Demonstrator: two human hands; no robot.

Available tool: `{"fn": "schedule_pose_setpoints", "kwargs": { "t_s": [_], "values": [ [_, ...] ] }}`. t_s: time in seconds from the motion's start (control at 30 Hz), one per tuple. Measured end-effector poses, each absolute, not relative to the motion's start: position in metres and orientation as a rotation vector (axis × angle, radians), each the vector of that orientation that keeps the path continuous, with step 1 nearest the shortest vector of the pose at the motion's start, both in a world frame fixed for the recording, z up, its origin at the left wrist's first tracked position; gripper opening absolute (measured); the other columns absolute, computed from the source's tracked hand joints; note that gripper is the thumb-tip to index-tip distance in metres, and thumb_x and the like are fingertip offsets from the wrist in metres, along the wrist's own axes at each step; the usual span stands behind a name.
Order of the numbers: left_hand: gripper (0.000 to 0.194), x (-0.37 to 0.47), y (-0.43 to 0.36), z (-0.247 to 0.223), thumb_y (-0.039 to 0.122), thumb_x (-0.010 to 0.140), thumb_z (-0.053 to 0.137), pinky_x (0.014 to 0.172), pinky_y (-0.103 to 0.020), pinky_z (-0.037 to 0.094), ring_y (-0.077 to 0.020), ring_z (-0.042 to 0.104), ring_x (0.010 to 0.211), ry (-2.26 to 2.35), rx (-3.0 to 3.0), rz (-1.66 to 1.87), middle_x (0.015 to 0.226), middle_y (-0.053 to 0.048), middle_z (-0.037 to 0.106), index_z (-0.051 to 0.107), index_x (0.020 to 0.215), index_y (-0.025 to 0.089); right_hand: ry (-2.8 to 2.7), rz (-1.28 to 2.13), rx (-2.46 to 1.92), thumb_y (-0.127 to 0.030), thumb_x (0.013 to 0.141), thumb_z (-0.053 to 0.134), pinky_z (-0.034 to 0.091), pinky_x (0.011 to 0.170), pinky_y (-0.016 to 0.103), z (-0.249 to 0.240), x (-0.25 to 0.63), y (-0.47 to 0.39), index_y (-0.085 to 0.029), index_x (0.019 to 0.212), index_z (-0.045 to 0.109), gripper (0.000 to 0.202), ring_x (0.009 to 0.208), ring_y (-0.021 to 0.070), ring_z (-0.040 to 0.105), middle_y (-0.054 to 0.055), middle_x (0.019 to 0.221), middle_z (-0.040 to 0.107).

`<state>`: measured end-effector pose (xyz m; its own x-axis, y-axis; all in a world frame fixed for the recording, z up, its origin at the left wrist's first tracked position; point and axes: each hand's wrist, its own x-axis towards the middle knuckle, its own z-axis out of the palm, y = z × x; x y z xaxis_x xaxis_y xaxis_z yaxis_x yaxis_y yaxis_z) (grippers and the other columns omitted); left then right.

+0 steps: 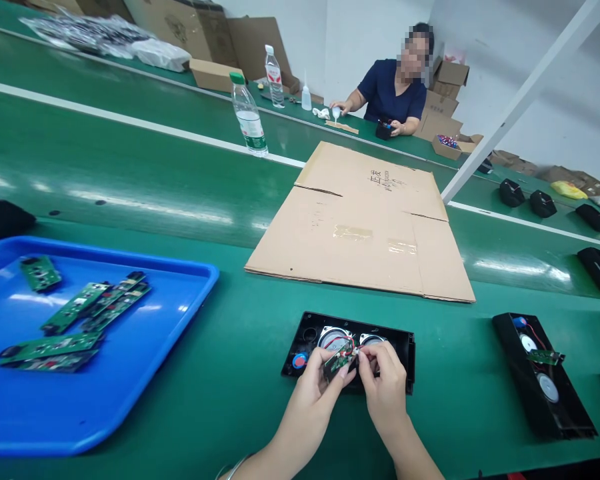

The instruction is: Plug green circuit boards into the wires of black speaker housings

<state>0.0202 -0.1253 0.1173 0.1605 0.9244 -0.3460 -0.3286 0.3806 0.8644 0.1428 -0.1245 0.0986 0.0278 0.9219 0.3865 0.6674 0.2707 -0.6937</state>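
Observation:
A black speaker housing (pixel 405 343) lies open on the green bench in front of me, with two round speaker drivers and a blue-and-red round part (pixel 300 361) inside. Above it, my left hand (pixel 317 381) grips a green circuit board (pixel 339 359) between thumb and fingers. Red and dark wires run from the board toward the drivers. My right hand (pixel 383 373) is pinched at the board's right end, on a small pale wire connector (pixel 356 351). Its fingertips partly cover the connector, so whether it is seated cannot be seen.
A blue tray (pixel 200 283) with several circuit boards stands at left. Flattened cardboard (pixel 365 240) lies beyond the housing. Another open speaker housing (pixel 517 373) sits at right. Across the bench, a person (pixel 395 97) handles a black part near water bottles (pixel 250 123) and boxes.

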Motion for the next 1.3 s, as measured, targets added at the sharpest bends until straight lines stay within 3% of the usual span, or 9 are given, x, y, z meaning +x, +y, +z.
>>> {"fn": "schedule_pose_setpoints", "kwargs": {
  "t_s": [0.27, 0.5, 0.67, 0.83, 1.03, 1.17, 1.23, 1.3],
  "values": [
    [0.024, 0.014, -0.120, 0.119, 0.041, 0.069, 0.065, 0.087, -0.038, 0.051, -0.0184, 0.058, 0.091, 1.042, 0.715, 1.002, 0.083, 0.002, 0.059, 0.055, 0.078, 0.021, -1.731, 0.428, -1.450, -0.023, 0.088, 0.041, 0.044, 0.053, 0.024, 0.096, 0.145, -0.126, -0.018, 0.079, 0.056, 0.018, 0.059, 0.0124, 0.053, 0.003, 0.070, 0.057],
    [0.024, 0.014, -0.118, 0.121, 0.045, 0.076, 0.054, 0.090, -0.038, 0.049, -0.0192, 0.060, 0.089, 1.057, 0.804, 1.013, 0.082, 0.001, 0.060, 0.053, 0.076, 0.021, -1.742, 0.452, -1.429, -0.020, 0.087, 0.042, 0.044, 0.051, 0.024, 0.097, 0.145, -0.125, -0.018, 0.078, 0.055, 0.016, 0.059, 0.0124, 0.053, 0.003, 0.070, 0.057],
    [0.019, 0.008, -0.118, 0.121, 0.039, 0.081, 0.045, 0.079, -0.034, 0.050, -0.0210, 0.061, 0.081, 1.167, 1.146, 0.888, 0.077, -0.001, 0.062, 0.055, 0.080, 0.023, -1.802, 0.386, -1.425, -0.019, 0.088, 0.040, 0.045, 0.055, 0.026, 0.096, 0.146, -0.124, -0.018, 0.079, 0.057, 0.019, 0.062, 0.0142, 0.054, 0.004, 0.069, 0.058],
    [0.017, 0.005, -0.118, 0.121, 0.038, 0.080, 0.047, 0.076, -0.035, 0.051, -0.0197, 0.061, 0.072, 1.149, 1.154, 0.889, 0.075, -0.001, 0.064, 0.055, 0.077, 0.023, -1.803, 0.337, -1.420, -0.020, 0.089, 0.039, 0.045, 0.055, 0.027, 0.095, 0.146, -0.123, -0.018, 0.077, 0.059, 0.023, 0.061, 0.0144, 0.054, 0.004, 0.068, 0.059],
    [0.023, 0.006, -0.114, 0.121, 0.044, 0.078, 0.050, 0.089, -0.037, 0.050, -0.0206, 0.063, 0.091, 1.062, 0.944, 0.920, 0.085, 0.000, 0.062, 0.051, 0.077, 0.021, -1.834, 0.466, -1.412, -0.022, 0.088, 0.042, 0.047, 0.056, 0.026, 0.105, 0.145, -0.119, -0.018, 0.077, 0.060, 0.021, 0.063, 0.0138, 0.056, 0.004, 0.069, 0.060],
    [0.035, 0.000, -0.112, 0.129, 0.052, 0.073, 0.053, 0.086, -0.044, 0.052, -0.0244, 0.067, 0.082, 1.176, 0.884, 0.863, 0.090, -0.003, 0.065, 0.050, 0.086, 0.020, -1.840, 0.564, -1.482, -0.025, 0.087, 0.045, 0.050, 0.066, 0.028, 0.120, 0.170, -0.116, -0.020, 0.086, 0.060, 0.016, 0.074, 0.0150, 0.060, 0.003, 0.080, 0.064],
    [0.039, -0.005, -0.112, 0.133, 0.053, 0.073, 0.053, 0.085, -0.045, 0.052, -0.0254, 0.068, 0.080, 1.227, 0.878, 0.862, 0.095, -0.005, 0.065, 0.049, 0.094, 0.020, -1.842, 0.449, -1.572, -0.028, 0.085, 0.049, 0.048, 0.081, 0.036, 0.125, 0.187, -0.114, -0.020, 0.098, 0.058, 0.018, 0.092, 0.0187, 0.058, 0.006, 0.096, 0.064],
    [0.041, -0.009, -0.111, 0.136, 0.054, 0.072, 0.053, 0.084, -0.045, 0.053, -0.0267, 0.068, 0.083, 1.246, 0.884, 0.869, 0.095, -0.006, 0.066, 0.049, 0.096, 0.020, -1.998, 0.363, -1.603, -0.038, 0.076, 0.060, 0.036, 0.097, 0.049, 0.127, 0.200, -0.112, -0.020, 0.115, 0.051, 0.043, 0.115, 0.0250, 0.045, 0.012, 0.121, 0.052]
  ]
}}
